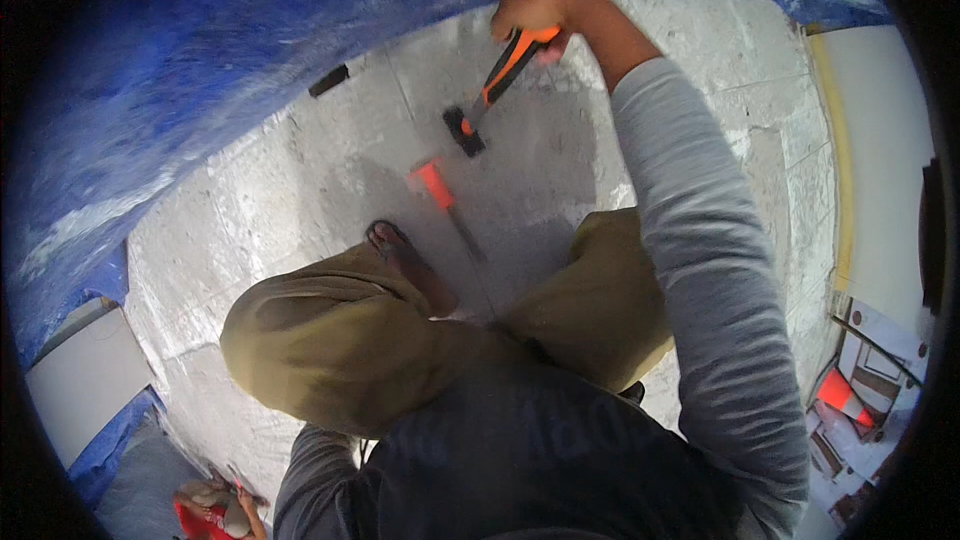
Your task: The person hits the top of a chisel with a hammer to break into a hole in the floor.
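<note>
My right hand (532, 12) is closed around the handle of a short club hammer (508, 68), out in front of me by the blue wall. The hammer has an orange and black grip, and its dark, blocky head points down and left. Just past that head, a chisel (435, 184) with a bright red-orange grip and a dark metal shaft shows over the pale floor, between my legs. Its outline is slightly blurred. Of my left arm only the grey sleeve appears at the lower edge; the hand is hidden.
A wall or sheet in streaky blue (180, 90) curves along the front and left. Beside its foot lies a small black block (329, 80). My sandalled foot (405, 255) stands near the chisel. An orange-white cone (845, 398) is at right; a person in red (215, 515) sits lower left.
</note>
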